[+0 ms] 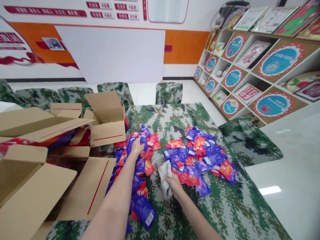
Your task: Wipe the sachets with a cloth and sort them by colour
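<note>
My left hand (138,147) reaches into the left pile of snack packets, its fingers closed at a purple packet (143,138) near the pile's far end. Red and purple packets (145,210) spread beneath and beside my left forearm. Between the two piles, my right hand (174,185) grips a crumpled whitish cloth (165,175) by its right side. The cloth is held just left of the right pile of red and purple packets (210,158). My left fingertips are partly hidden behind the hand.
Open cardboard boxes (100,180) crowd the left side, their flaps reaching toward the packets. A camouflage cloth (172,116) covers the table. Camouflage-covered chairs (168,93) stand at the far side and the right. Shelves (246,75) with framed pieces line the right wall.
</note>
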Available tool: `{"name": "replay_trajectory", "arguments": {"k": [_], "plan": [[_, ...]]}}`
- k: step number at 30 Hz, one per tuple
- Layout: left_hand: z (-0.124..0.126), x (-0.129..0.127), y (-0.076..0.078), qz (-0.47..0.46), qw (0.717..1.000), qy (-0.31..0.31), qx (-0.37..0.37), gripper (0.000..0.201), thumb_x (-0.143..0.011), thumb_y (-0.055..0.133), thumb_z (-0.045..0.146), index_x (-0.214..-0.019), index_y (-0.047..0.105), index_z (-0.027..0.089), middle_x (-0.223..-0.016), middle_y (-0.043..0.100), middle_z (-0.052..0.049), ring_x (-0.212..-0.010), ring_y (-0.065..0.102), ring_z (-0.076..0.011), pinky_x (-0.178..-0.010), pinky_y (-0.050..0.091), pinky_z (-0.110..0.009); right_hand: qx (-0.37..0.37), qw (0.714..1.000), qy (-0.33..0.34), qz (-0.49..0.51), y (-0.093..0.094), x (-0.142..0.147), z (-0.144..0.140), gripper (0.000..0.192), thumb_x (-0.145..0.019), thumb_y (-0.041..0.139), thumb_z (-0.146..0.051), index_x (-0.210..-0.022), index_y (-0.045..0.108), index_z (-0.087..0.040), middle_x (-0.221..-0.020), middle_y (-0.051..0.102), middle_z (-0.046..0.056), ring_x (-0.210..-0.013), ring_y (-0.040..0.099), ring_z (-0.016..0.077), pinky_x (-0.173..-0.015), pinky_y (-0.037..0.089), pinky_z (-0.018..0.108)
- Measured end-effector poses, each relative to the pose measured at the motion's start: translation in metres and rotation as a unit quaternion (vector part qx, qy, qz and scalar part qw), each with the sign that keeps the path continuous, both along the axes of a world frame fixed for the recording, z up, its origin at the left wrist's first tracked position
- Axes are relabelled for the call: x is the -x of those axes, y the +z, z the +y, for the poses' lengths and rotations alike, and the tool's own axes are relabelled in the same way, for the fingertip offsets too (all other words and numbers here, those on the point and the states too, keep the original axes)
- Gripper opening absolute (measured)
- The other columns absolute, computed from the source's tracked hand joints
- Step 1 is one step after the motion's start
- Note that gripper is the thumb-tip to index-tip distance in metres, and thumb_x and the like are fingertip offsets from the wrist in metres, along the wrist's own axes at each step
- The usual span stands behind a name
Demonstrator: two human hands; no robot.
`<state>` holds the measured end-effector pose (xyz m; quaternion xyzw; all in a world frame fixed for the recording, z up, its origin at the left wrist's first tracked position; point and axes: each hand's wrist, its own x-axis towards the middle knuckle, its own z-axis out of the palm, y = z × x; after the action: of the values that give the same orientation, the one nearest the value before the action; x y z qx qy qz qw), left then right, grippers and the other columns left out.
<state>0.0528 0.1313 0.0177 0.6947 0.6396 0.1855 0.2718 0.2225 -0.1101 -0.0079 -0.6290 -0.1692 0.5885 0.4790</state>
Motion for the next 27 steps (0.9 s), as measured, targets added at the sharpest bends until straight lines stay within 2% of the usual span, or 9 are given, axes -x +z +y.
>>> {"name": "replay_trajectory", "arguments": {"k": [2, 5, 10, 13, 16, 20, 23, 27], "plan": [[0.0, 0.001, -0.004, 0.026, 0.999, -0.028, -0.006, 0.05, -0.07, 0.061, 0.013, -0.119, 0.051, 0.012, -0.112, 0.058, -0.01, -0.108, 0.05, -0.0227, -0.094, 0.035, -0.031, 0.003, 1.0, -0.005, 0.001, -0.006, -0.002, -0.005, 0.028, -0.056, 0.065, -0.023, -0.083, 0.068, -0.015, -0.071, 0.069, 0.002, -0.065, 0.062, 0.0196, -0.059, 0.045, 0.025], [-0.006, 0.006, -0.003, 0.064, 0.996, -0.052, -0.016, 0.047, -0.071, 0.06, 0.014, -0.118, 0.053, 0.013, -0.114, 0.053, -0.011, -0.111, 0.045, -0.025, -0.097, 0.031, -0.035, -0.008, 1.0, -0.007, 0.021, -0.007, -0.002, -0.002, 0.028, -0.058, 0.064, -0.021, -0.085, 0.068, -0.015, -0.07, 0.069, 0.002, -0.065, 0.062, 0.0191, -0.061, 0.045, 0.025], [-0.03, 0.002, 0.016, 0.101, 0.992, -0.056, -0.04, 0.044, -0.074, 0.056, 0.016, -0.118, 0.053, 0.018, -0.122, 0.041, -0.012, -0.114, 0.036, -0.0311, -0.094, 0.03, -0.044, -0.011, 0.999, -0.021, 0.028, 0.006, -0.004, 0.009, 0.029, -0.055, 0.064, -0.02, -0.084, 0.068, -0.014, -0.07, 0.07, 0.002, -0.062, 0.061, 0.0192, -0.059, 0.044, 0.025], [-0.056, -0.025, 0.023, 0.093, 0.99, -0.099, -0.044, 0.039, -0.076, 0.053, 0.015, -0.114, 0.054, 0.022, -0.122, 0.041, -0.01, -0.113, 0.036, -0.0293, -0.093, 0.031, -0.044, -0.019, 0.999, -0.028, 0.028, 0.016, -0.011, 0.007, 0.031, -0.054, 0.065, -0.02, -0.085, 0.068, -0.014, -0.073, 0.07, 0.003, -0.063, 0.062, 0.0198, -0.058, 0.045, 0.026], [-0.09, -0.065, 0.02, 0.065, 0.982, -0.175, -0.032, 0.033, -0.075, 0.056, 0.016, -0.107, 0.057, 0.023, -0.115, 0.047, -0.005, -0.109, 0.04, -0.0235, -0.093, 0.032, -0.037, -0.023, 0.999, -0.033, 0.035, 0.023, -0.021, -0.005, 0.032, -0.055, 0.067, -0.022, -0.086, 0.068, -0.015, -0.076, 0.071, 0.004, -0.064, 0.063, 0.0213, -0.06, 0.046, 0.028], [-0.128, -0.112, 0.01, 0.031, 0.968, -0.247, -0.009, 0.046, -0.069, 0.059, 0.012, -0.113, 0.055, 0.024, -0.117, 0.049, -0.005, -0.113, 0.039, -0.022, -0.095, 0.031, -0.035, -0.029, 0.997, -0.054, 0.037, 0.024, -0.04, -0.029, 0.035, -0.056, 0.069, -0.026, -0.089, 0.068, -0.015, -0.08, 0.071, 0.006, -0.073, 0.065, 0.0248, -0.067, 0.048, 0.032], [-0.139, -0.131, 0.006, 0.017, 0.959, -0.282, 0.006, 0.055, -0.065, 0.057, 0.005, -0.116, 0.055, 0.025, -0.12, 0.049, -0.005, -0.118, 0.036, -0.0238, -0.096, 0.03, -0.037, -0.03, 0.997, -0.071, 0.028, 0.022, -0.055, -0.044, 0.037, -0.056, 0.069, -0.027, -0.091, 0.068, -0.015, -0.083, 0.071, 0.007, -0.076, 0.065, 0.026, -0.069, 0.049, 0.033], [-0.137, -0.145, 0.005, 0.007, 0.953, -0.302, 0.023, 0.047, -0.07, 0.05, 0.003, -0.11, 0.06, 0.025, -0.116, 0.052, -0.007, -0.116, 0.038, -0.0242, -0.097, 0.028, -0.039, -0.024, 0.995, -0.094, 0.025, 0.02, -0.072, -0.055, 0.038, -0.056, 0.069, -0.026, -0.091, 0.067, -0.015, -0.085, 0.071, 0.007, -0.078, 0.066, 0.0263, -0.069, 0.05, 0.033]]}}
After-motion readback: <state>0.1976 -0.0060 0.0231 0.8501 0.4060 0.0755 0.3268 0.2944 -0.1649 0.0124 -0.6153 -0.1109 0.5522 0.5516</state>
